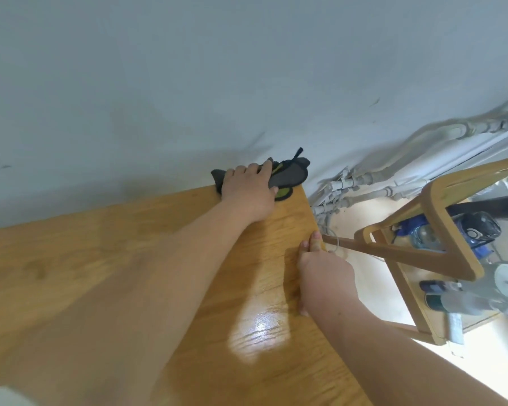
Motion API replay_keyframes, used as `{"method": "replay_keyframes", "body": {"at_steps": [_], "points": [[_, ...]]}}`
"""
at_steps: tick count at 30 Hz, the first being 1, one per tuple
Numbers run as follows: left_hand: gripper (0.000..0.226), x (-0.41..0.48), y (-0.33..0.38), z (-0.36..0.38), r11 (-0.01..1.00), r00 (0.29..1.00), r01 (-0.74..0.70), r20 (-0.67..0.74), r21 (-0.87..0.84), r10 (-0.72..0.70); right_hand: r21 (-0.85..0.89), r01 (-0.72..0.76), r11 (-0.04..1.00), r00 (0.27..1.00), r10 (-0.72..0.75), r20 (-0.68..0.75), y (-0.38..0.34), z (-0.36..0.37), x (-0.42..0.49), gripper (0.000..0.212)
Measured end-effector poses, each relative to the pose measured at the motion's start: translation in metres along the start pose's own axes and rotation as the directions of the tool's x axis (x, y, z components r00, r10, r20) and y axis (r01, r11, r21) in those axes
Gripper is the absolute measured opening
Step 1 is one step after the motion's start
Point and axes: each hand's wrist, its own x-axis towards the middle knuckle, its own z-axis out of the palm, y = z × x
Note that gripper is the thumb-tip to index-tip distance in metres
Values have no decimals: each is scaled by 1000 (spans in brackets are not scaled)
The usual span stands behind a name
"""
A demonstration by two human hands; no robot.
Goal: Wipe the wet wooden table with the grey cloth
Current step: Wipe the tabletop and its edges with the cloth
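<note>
Leans over a honey-coloured wooden table (100, 273) with both bare arms stretched out. Presses the left hand (248, 194) palm down on a grey cloth with yellow-green patches and dark trim (294, 174), fingers straight and slightly spread, curled round nothing. Has the cloth at the table's far right corner, bunched up against the pale blue-grey wall (188, 83), partly under the palm and partly sticking out to the right of the fingers, with a dark loop standing up at its far end. Lays the right hand (323, 276) on the table's right edge, nearer than the cloth and well apart from it, palm down, fingers roughly straight and pointing along the edge, thumb on the wood, holding nothing that can be seen. Catches a bright glossy patch of glare (258, 326) on the tabletop just left of the right wrist. Off the right edge, lower down: white pipes (373, 186) running along the foot of the wall, a light bentwood frame (417, 254) with a shelf, and on that shelf a clear plastic bottle with a blue cap (428, 237) among other blurred items too unclear to name.
</note>
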Motion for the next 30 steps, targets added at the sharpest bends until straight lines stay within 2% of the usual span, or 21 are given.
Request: {"method": "replay_keyframes", "body": {"at_steps": [3,5,7,10,18,20,22,24,26,28,30], "points": [[65,-21,-30,-4,1000,1000,-6,-23,-5,6,-6,23,1000,999,-23,-26,1,-2,0,102],[63,-34,-67,-11,997,996,81,22,10,-81,-1,36,999,999,-36,-19,6,-3,-4,106],[58,-53,-109,-19,980,978,196,71,38,-198,18,52,998,998,-51,-27,12,-3,-9,120],[58,-90,-152,-19,950,946,309,83,45,-312,63,68,996,998,-68,11,19,-4,-14,133],[65,-102,-143,-8,929,929,369,21,28,-369,-10,71,997,996,-70,48,13,-27,-23,134],[65,-103,-147,-8,939,938,344,22,26,-345,-1,55,998,997,-55,49,9,-33,-25,127],[65,-107,-152,-9,950,949,313,28,16,-314,55,7,998,998,-10,58,3,-44,-28,108],[66,-110,-157,-12,958,957,288,40,6,-288,101,-21,995,1000,23,-18,-6,-56,-26,82],[66,-110,-166,-18,971,969,241,54,-10,-240,176,22,984,991,2,-134,-27,-65,-25,58],[67,-107,-181,-23,984,983,173,76,-42,-169,348,143,926,977,-76,-199,-65,-72,-25,54],[63,-106,-200,-29,986,985,136,122,-99,-123,451,252,856,962,-168,-218,-117,-80,-26,64]]}}
